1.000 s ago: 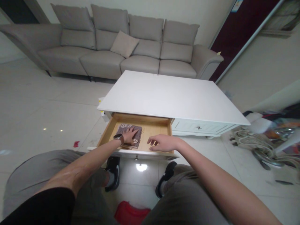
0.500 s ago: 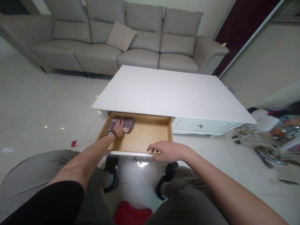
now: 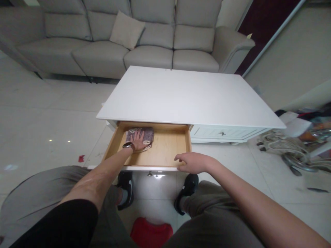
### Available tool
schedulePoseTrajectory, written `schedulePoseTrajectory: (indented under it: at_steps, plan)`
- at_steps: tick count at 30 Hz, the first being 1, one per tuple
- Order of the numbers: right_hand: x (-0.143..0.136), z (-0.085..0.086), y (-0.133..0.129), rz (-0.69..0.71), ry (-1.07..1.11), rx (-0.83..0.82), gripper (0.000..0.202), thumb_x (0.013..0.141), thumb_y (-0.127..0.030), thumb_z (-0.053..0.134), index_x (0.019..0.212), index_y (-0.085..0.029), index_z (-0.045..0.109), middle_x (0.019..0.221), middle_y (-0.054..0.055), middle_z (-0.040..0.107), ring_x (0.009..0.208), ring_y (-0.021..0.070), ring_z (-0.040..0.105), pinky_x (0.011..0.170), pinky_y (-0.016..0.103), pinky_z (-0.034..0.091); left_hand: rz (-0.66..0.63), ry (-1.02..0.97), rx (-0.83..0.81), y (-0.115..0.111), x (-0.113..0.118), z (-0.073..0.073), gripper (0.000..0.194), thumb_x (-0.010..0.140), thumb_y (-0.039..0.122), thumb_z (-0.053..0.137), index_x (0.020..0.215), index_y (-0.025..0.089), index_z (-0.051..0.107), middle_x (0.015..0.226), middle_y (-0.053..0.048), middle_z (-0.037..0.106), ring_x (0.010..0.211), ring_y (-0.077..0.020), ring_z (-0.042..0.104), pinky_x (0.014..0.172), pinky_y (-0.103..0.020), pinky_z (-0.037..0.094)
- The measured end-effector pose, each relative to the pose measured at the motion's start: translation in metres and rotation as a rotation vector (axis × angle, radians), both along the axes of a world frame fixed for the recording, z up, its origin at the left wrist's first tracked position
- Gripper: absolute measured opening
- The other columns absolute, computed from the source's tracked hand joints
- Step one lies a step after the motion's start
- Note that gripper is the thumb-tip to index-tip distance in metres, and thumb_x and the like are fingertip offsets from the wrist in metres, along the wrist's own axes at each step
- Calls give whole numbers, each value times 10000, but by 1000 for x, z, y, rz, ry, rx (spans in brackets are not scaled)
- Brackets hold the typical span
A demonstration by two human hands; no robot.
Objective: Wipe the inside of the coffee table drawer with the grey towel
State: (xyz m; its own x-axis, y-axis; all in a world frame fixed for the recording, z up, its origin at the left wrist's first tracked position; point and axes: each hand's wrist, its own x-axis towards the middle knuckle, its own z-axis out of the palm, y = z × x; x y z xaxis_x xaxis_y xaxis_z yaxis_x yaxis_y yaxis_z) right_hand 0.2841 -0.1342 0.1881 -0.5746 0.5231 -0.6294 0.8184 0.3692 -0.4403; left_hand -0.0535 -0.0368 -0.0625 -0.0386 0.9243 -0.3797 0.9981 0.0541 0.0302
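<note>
A folded brown-and-cream patterned cloth [image 3: 149, 134] lies in the left part of a pulled-out wooden drawer [image 3: 165, 156]. My left hand [image 3: 138, 139], with a watch [image 3: 127, 145] on its wrist, presses flat on the cloth, fingers spread. At the drawer's front right corner is my right hand [image 3: 192, 162], its fingers loosely bent and the thumb apart from them. It is over the front edge; whether it touches the rim is hard to tell. The drawer belongs to a white coffee table [image 3: 191, 96].
A second, closed drawer [image 3: 219, 133] is on the right. Behind the table stands a grey sofa [image 3: 150, 60] with a beige cushion [image 3: 126, 31]. A red object [image 3: 151, 232] is on the floor between my feet. Cloths and clutter [image 3: 297, 144] lie at the right wall.
My left hand and the cloth beneath it have shifted right in the drawer, and the fingers have spread out. My right hand has moved right along the drawer's front edge.
</note>
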Motion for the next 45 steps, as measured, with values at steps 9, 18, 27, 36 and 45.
schedulePoseTrajectory:
  at_steps: [9, 18, 27, 36, 45]
  plan:
    - [4, -2, 7, -10, 33, 57, 551, 895, -323, 558, 1423, -170, 587, 1326, 140, 684, 1154, 288, 667, 990, 366, 485, -230, -234, 7, 2, 187, -13, 1095, 843, 660, 538, 1651, 192, -33, 1711, -123, -106, 1559, -346, -174, 1238, -637, -61]
    - [11, -5, 13, -39, 2, 53, 559, 912, -357, 564, 1433, -154, 580, 1357, 158, 664, 1156, 306, 660, 990, 378, 480, -196, -284, 6, 23, 238, -13, 1129, 796, 638, 587, 1654, 226, -20, 1726, -112, -25, 1562, -404, -121, 1207, -716, -63]
    - [11, -4, 11, -61, 30, 8, 581, 928, -412, 547, 1452, -163, 550, 1331, 157, 671, 1155, 288, 657, 997, 368, 480, -189, -222, 12, 22, 117, 2, 1069, 791, 789, 519, 1649, 345, 63, 1733, 2, -23, 1567, -388, -111, 1194, -726, -50]
    - [6, 4, 9, -76, 44, -28, 571, 940, -399, 551, 1450, -144, 551, 1333, 167, 669, 1189, 285, 646, 1029, 376, 472, 136, -10, 14, 2, -49, 12, 1089, 808, 799, 446, 1657, 214, 94, 1730, -101, 23, 1584, -337, -25, 1249, -595, 80]
    - [9, -7, 11, -52, 50, -30, 566, 927, -421, 564, 1430, -162, 568, 1313, 160, 682, 1141, 286, 664, 1002, 393, 486, 119, -34, -38, -8, -55, -1, 1263, 700, 848, 559, 1654, 228, 11, 1726, -113, -24, 1572, -366, -95, 1240, -618, 48]
